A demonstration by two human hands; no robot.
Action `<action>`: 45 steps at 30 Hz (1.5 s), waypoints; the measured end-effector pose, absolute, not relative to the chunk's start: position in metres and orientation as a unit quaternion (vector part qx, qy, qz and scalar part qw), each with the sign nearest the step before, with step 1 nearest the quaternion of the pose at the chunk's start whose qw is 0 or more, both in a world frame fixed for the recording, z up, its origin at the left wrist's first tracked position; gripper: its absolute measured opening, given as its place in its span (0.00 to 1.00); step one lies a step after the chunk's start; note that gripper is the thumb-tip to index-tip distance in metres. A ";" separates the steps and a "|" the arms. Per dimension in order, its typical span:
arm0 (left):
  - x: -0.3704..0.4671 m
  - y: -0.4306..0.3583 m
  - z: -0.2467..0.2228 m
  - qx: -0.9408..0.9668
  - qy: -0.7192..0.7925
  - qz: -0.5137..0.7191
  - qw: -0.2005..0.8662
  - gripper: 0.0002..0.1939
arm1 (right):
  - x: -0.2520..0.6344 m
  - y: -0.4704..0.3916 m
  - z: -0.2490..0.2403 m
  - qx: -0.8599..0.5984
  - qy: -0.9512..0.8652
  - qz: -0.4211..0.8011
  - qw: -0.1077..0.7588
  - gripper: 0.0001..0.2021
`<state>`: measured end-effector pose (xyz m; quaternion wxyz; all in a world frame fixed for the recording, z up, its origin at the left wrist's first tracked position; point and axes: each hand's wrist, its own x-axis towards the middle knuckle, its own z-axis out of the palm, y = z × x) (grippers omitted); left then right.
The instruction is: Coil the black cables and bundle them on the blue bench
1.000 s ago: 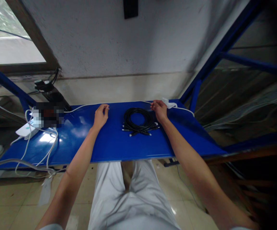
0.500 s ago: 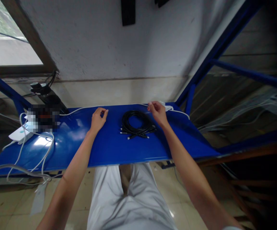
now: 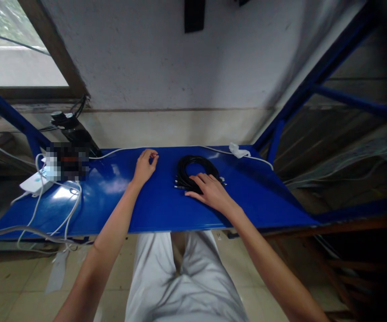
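Observation:
A coil of black cables (image 3: 195, 160) with several metal-tipped plugs lies on the blue table (image 3: 166, 210). My right hand (image 3: 210, 190) rests over the coil's near right side, fingers stretched out and thumb apart, covering part of the cables. Left of the coil, my left hand (image 3: 145, 165) hovers by the table's back half with its fingers curled toward the thumb. Whatever its fingertips pinch, if anything, is too small to make out.
On the left stand a white power strip (image 3: 34, 182), tangled white cords (image 3: 69, 214) and a black bottle-like object (image 3: 79, 134). A crumpled clear plastic bag (image 3: 238, 151) lies at the back right beside a white cord. Blue frame posts (image 3: 275, 138) flank the table.
My right hand has come down from the table's back right onto the black cable coil, its fingers spreading. My left hand keeps its curled shape. The view has shifted slightly.

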<state>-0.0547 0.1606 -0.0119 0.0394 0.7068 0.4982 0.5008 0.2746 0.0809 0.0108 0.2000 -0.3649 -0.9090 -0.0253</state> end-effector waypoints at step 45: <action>-0.054 0.157 -0.008 0.727 0.510 0.458 0.043 0.04 | 0.370 0.104 0.031 -0.366 -0.884 0.021 0.289 0.15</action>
